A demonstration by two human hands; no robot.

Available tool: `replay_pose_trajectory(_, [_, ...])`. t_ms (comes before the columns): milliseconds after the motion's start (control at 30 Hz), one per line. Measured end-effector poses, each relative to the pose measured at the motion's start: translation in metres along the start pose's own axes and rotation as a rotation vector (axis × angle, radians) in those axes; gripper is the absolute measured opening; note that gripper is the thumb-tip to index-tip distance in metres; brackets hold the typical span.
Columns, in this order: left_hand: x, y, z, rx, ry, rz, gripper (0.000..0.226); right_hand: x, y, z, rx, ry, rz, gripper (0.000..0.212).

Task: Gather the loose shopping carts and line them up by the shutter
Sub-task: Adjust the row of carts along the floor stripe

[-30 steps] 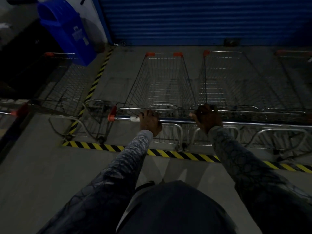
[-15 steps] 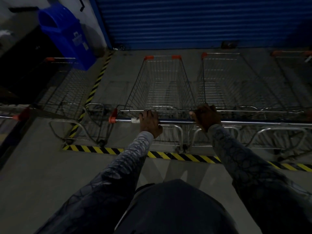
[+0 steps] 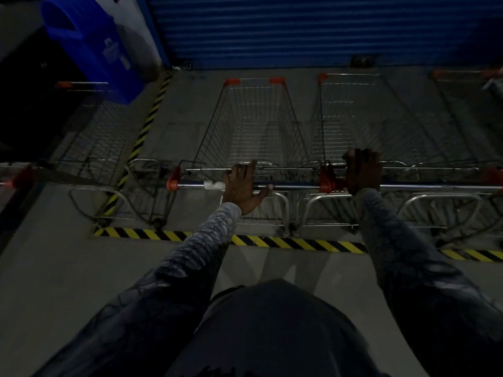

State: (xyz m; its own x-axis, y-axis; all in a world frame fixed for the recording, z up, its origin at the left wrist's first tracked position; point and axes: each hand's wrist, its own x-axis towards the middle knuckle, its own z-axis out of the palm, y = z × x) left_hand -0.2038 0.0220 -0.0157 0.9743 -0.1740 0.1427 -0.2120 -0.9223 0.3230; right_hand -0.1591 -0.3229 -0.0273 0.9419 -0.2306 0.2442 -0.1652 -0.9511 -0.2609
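Two carts nosed toward the blue shutter [image 3: 313, 31], hands loosening on their handles.

The left hand [image 3: 241, 187] lies open on the middle cart [image 3: 253, 126]'s handle bar, fingers [image 3: 245, 170] spread rather than wrapped; the right hand [image 3: 363, 172] curls over the neighbouring cart [image 3: 362, 118]'s bar. With so slack a hold, a cart could roll or swing askew on the smooth concrete floor [image 3: 68, 281], bumping the leftmost cart [image 3: 89, 126] outside the hazard-striped tape [image 3: 299, 243]. The space is dim; a blue bin [image 3: 89, 47] stands left.
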Motion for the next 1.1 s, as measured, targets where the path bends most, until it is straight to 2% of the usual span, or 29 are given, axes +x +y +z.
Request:
replay_pose_trajectory(133, [0.002,0.000,0.005,0.034,-0.016,0.005,0.088,-0.013,-0.012,0.000,0.084,0.044,-0.053,0.068])
replay_pose_trajectory(233, [0.002,-0.003,0.009,0.073,-0.011,0.018,0.082,-0.021,-0.024,-0.006,0.155,0.072,-0.172,0.057])
replay_pose_trajectory(333, [-0.001,-0.005,0.012,0.122,-0.013,-0.004,0.075,-0.026,-0.033,-0.007,0.131,0.007,-0.271,0.056])
replay_pose_trajectory(433, [-0.004,-0.007,0.015,0.180,-0.031,-0.051,0.080,-0.031,-0.042,-0.002,0.048,-0.008,-0.330,0.051])
replay_pose_trajectory(533, [-0.005,-0.008,0.015,0.223,-0.045,-0.074,0.089,-0.035,-0.047,0.006,0.001,-0.040,-0.267,0.055])
replay_pose_trajectory(633, [-0.004,-0.010,0.016,0.223,-0.001,-0.078,0.084,-0.037,-0.052,0.009,-0.001,-0.043,-0.199,0.066])
replay_pose_trajectory(767, [-0.002,-0.011,0.019,0.213,0.032,-0.072,0.076,-0.038,-0.055,0.005,0.027,-0.044,-0.184,0.066])
replay_pose_trajectory(933, [0.003,-0.011,0.019,0.217,-0.023,-0.122,0.080,-0.041,-0.056,0.006,0.064,-0.003,-0.166,0.068])
replay_pose_trajectory(1100, [0.006,-0.012,0.018,0.212,-0.045,-0.119,0.083,-0.039,-0.058,0.008,0.067,0.022,-0.143,0.060])
